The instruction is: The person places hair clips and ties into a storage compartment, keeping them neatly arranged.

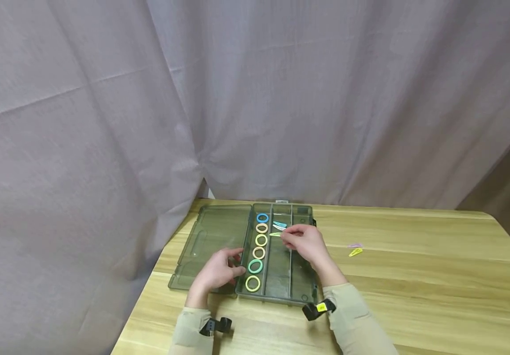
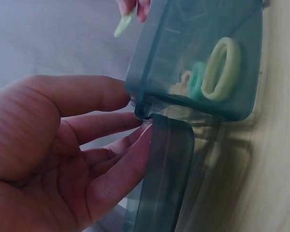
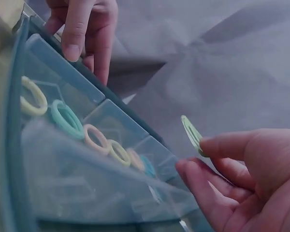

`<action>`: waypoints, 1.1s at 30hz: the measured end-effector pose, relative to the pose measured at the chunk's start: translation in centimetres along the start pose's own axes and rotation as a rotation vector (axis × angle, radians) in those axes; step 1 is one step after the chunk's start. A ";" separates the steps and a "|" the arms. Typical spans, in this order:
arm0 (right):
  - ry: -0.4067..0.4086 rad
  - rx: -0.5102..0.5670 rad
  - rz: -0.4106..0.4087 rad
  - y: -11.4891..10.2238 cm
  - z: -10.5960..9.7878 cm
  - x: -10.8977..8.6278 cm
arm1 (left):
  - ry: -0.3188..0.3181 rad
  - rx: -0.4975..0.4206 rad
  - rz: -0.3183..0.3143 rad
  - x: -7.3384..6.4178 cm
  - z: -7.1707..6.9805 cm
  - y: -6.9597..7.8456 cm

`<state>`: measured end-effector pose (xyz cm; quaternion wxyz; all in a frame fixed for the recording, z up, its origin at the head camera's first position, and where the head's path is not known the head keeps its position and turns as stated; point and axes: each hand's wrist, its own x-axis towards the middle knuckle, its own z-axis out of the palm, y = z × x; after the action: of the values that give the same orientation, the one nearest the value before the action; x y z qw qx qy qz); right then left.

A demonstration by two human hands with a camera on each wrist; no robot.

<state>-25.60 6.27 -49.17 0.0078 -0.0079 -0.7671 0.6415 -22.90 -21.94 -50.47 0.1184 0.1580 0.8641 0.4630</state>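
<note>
Between thumb and index finger, my right hand [image 1: 307,243] pinches a light green snap hair clip [image 3: 192,135], held over the middle compartment of a translucent dark plastic organizer box [image 1: 277,294]. My left hand [image 1: 217,270] rests at the hinge side of the box. Its thumb and fingers [image 2: 96,94] are extended and touch the edge where box and lid [image 1: 219,222] meet. Several ring-shaped hair ties, among them a blue one [image 1: 262,218] and a green one [image 1: 255,266], line the left compartment. Blue and white hair clips [image 1: 279,225] lie in the middle compartment, just beyond the right fingertips.
A purple hair clip [image 1: 355,245] and a yellow hair clip [image 1: 356,252] lie on the wooden table [image 1: 432,266] right of the box. The opened lid lies flat on the left. A grey curtain [image 1: 281,98] hangs behind the table.
</note>
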 end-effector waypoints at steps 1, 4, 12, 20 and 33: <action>0.013 -0.009 0.003 0.0 0.4 0.4 | -0.002 -0.004 0.000 0.0 0.0 0.0; 0.050 -0.047 0.003 -0.1 1.3 1.4 | -0.003 -0.010 0.001 0.1 0.1 -0.2; 0.120 -0.237 0.010 0.2 1.8 2.7 | -0.008 -0.008 0.001 0.2 0.4 -0.6; 0.164 -0.379 -0.011 0.3 1.9 3.1 | 0.000 0.035 0.015 0.4 0.2 -0.5; 0.112 -0.556 0.067 -0.5 1.8 3.9 | 0.006 0.040 0.023 0.4 0.2 -0.5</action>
<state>-29.59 4.44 -48.95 0.0263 -0.0706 -0.9112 0.4050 -23.28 -21.93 -51.01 0.1075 0.1689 0.8716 0.4475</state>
